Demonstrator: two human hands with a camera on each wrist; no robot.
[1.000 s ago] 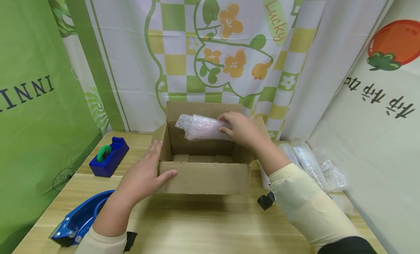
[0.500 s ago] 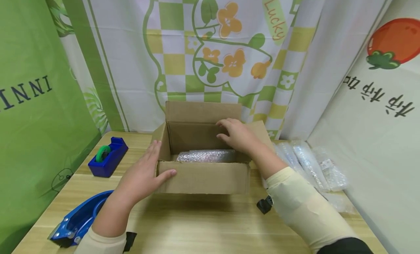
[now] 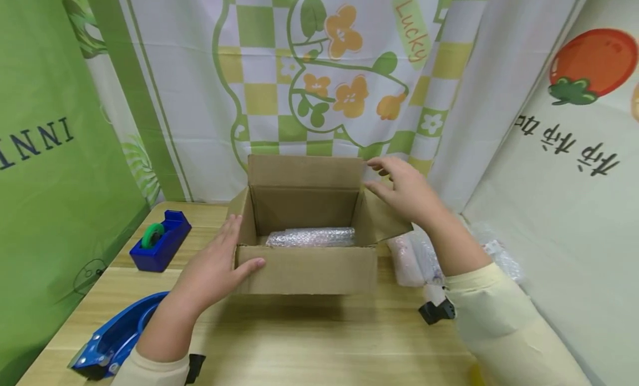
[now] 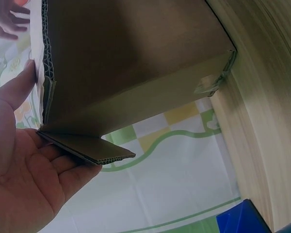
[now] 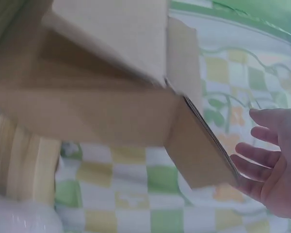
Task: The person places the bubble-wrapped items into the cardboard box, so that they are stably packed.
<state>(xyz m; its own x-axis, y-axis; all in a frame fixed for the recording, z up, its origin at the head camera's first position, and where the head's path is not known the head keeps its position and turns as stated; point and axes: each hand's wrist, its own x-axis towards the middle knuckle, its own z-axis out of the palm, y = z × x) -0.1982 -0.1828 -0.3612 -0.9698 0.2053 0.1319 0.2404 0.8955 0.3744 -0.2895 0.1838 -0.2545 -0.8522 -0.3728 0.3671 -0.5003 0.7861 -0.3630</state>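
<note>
An open cardboard box (image 3: 305,270) stands at the middle of the table, its flaps spread outward. Inside lies a bubble-wrapped roll (image 3: 312,237), its lower part hidden behind the front flap. My left hand (image 3: 212,269) holds the box's front left corner; in the left wrist view its thumb is at one flap's edge and its fingers lie against the side flap (image 4: 89,145). Over the right flap (image 3: 384,217), my right hand (image 3: 401,189) has its fingers spread and holds nothing. In the right wrist view its fingertips come right beside the flap's edge.
Several bubble-wrapped packages (image 3: 406,258) lie right of the box, partly behind the right forearm. A blue tape dispenser (image 3: 160,247) with green tape stands at the left. Nearer, a blue hand-held tape gun (image 3: 117,336) is partly covered by the left forearm. Curtains enclose the table.
My right hand lowered the bubble-wrapped roll into the box and let it go. It then moved up and right to the right flap. My left hand stayed at the corner.
</note>
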